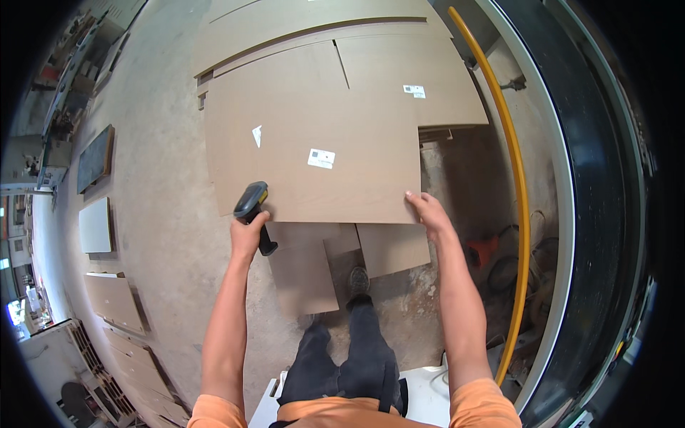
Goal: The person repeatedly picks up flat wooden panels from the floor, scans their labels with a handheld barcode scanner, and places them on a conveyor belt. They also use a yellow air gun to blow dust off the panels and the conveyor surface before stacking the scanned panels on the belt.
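Note:
My left hand [247, 234] grips a black and yellow handheld scanner [252, 203], its head at the near left edge of a large brown board [314, 135]. My right hand [427, 212] holds the same board at its near right corner. A white label [321, 158] sticks on the board's middle, and a smaller white scrap [257, 135] lies left of it. The board rests on a stack of similar brown boards [421, 78].
Smaller board pieces [307, 274] lie on the concrete floor by my feet. A yellow pipe [515, 192] curves down the right side beside a dark machine. More panels [114, 299] lie on the floor at the left. An orange object [484, 250] sits by cables at right.

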Demonstrator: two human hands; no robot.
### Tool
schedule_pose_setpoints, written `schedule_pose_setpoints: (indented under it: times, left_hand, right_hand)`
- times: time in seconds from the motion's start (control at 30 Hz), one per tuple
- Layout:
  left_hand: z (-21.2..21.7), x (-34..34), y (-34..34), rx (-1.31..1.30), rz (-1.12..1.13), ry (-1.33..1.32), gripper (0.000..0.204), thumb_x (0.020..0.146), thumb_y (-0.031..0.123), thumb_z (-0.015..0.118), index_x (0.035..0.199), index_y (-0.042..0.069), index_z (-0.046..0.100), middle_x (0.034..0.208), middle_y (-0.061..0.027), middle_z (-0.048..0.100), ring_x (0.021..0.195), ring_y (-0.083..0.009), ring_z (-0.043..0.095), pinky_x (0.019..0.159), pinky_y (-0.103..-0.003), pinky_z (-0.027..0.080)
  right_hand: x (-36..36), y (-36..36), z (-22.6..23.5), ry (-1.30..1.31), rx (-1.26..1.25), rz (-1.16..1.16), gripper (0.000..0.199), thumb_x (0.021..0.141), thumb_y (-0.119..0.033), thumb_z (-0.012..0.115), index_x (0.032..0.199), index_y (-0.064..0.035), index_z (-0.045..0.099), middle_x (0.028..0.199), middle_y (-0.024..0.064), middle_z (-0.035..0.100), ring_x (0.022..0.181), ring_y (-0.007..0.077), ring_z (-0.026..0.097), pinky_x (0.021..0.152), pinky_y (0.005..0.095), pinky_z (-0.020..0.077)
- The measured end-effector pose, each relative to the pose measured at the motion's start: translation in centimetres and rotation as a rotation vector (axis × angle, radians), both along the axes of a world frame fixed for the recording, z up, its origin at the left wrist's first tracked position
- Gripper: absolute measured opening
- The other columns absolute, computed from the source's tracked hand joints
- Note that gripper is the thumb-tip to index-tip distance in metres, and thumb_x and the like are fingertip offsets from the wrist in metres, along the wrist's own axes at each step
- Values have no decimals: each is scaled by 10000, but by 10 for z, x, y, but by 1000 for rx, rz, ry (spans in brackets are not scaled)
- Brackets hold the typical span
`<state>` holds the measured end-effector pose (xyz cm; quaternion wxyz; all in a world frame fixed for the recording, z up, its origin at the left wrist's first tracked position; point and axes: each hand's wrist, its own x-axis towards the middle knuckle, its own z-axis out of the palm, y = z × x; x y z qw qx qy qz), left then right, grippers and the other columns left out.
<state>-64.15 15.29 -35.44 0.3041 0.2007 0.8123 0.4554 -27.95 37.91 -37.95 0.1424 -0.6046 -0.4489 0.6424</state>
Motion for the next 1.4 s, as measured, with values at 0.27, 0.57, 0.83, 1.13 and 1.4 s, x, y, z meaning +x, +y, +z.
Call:
schedule_pose_setpoints:
  times: [0.27, 0.57, 0.83, 1.13, 1.4]
  left_hand:
    - [52, 14, -102, 3, -154, -96, 314, 781, 213, 746, 944, -53, 705, 810, -50, 678, 753, -112, 593, 700, -304, 485]
    - [239, 145, -231, 121, -851, 170, 143, 769, 104, 694, 837, -14, 649, 655, -28, 598, 632, -93, 532, 603, -314, 477]
    - [345, 282, -245, 8, -1375, -18, 180, 732, 119, 701, 829, -13, 626, 633, -102, 590, 580, -140, 560, 571, -332, 473]
    - [386, 428, -249, -99, -1415, -101, 143, 755, 77, 677, 781, -26, 581, 589, -5, 530, 442, -72, 478, 416, -282, 403]
    - [382, 530, -234, -112, -1428, -54, 164, 754, 87, 689, 799, -34, 588, 599, -6, 533, 494, -74, 518, 446, -280, 428]
  right_hand:
    - [43, -192, 65, 576, -27, -222, 388, 879, -141, 701, 1183, 81, 608, 1065, 152, 696, 943, 213, 679, 851, 355, 557]
    - [182, -462, 214, 478, 309, -615, 375, 845, -126, 696, 1140, 94, 623, 1025, 132, 696, 907, 175, 672, 813, 307, 539]
    - [278, -619, 269, 451, 546, -894, 209, 799, -134, 698, 963, -5, 674, 811, 13, 645, 673, 85, 551, 657, 258, 460]
    - [378, -656, 263, 502, 599, -1035, 255, 795, -144, 705, 1006, -3, 679, 898, 36, 683, 798, 119, 617, 733, 276, 486]
    - [470, -660, 237, 541, 588, -1085, 324, 804, -144, 708, 1090, 2, 668, 964, 51, 694, 844, 126, 632, 763, 287, 495]
